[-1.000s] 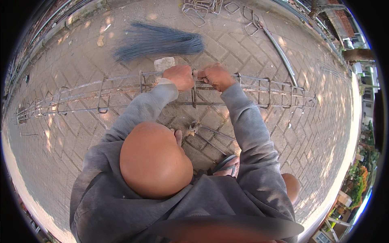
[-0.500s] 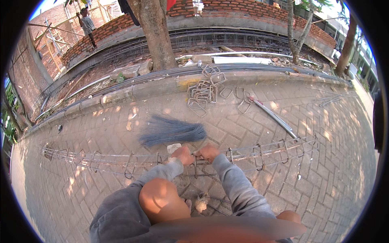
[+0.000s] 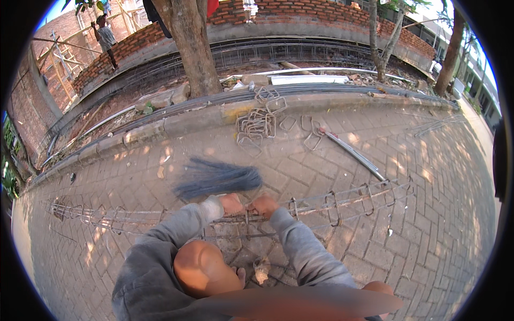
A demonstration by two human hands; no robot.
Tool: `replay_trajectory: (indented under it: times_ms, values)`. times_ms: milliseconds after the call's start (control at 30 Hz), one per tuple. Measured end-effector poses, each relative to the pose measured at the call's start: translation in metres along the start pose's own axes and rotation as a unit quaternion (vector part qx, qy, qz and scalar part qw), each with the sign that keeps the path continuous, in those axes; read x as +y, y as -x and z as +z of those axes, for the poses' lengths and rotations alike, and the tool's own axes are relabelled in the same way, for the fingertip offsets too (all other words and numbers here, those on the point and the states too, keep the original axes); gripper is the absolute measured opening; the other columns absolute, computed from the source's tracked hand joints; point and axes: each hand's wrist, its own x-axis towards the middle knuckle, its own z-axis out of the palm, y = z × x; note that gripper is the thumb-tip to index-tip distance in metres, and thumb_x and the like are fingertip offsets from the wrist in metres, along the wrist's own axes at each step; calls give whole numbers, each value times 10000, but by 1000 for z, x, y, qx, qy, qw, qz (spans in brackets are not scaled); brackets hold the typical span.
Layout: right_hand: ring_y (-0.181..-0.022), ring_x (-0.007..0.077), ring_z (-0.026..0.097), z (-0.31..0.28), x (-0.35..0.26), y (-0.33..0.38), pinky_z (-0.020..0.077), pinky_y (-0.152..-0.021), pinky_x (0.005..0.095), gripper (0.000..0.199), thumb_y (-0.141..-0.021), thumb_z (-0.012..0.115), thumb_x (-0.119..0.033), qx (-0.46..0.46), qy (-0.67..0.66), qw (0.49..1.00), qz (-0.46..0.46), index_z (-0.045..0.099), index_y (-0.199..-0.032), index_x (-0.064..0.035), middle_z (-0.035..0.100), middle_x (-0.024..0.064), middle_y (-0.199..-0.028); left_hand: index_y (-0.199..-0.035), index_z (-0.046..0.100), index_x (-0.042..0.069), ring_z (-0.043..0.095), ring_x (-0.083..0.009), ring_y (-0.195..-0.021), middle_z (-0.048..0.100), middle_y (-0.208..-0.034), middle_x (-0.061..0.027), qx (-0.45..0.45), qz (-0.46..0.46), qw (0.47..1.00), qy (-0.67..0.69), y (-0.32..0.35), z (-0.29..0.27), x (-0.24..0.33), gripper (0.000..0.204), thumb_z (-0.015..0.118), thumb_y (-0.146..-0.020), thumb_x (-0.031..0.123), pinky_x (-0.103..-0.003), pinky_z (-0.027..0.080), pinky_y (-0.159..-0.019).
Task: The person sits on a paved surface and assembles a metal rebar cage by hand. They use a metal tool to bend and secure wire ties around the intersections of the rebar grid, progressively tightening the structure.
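While both hands gripped it at frame centre, the long grey steel rebar cage [image 3: 332,203] lay across the brick paving [image 3: 428,241]. Left hand [image 3: 231,204] and right hand [image 3: 263,205] fingers were clamped on its top bar; a bundle of dark tie wires [image 3: 217,181] lay just above.

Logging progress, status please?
Left hand and right hand both on rebar cage, at one stirrup. Tie-wire bundle just beyond. Nothing blocking.

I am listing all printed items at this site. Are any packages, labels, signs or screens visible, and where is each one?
None can be made out: only the rebar cage under both hands, a bundle of tie wire, and loose stirrups on the paving.
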Motion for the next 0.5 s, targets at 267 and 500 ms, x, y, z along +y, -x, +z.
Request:
replay_trajectory:
  times_ms: [267, 500]
  values:
    - [-598, 204, 596, -9, -14, 16, 476, -606, 383, 230, -841, 809, -238, -18, -36, 996, 84, 775, -835, -11, 672, 94, -633, -714, 728, 56, 678, -342, -817, 708, -801, -153, 163, 182, 918, -312, 9, 1, 7, 150, 750, -715, 204, -495, 497, -733]
    - [-905, 424, 715, -60, -35, 34, 565, -828, 511, 203, -754, 670, -180, -30, 406, 909, -93, 757, -855, -27, 740, 223, -920, -847, 755, 148, 589, -288, -1005, 575, -1016, -59, 273, 239, 903, -230, 14, -16, 0, 142, 799, -763, 253, -474, 487, -831]
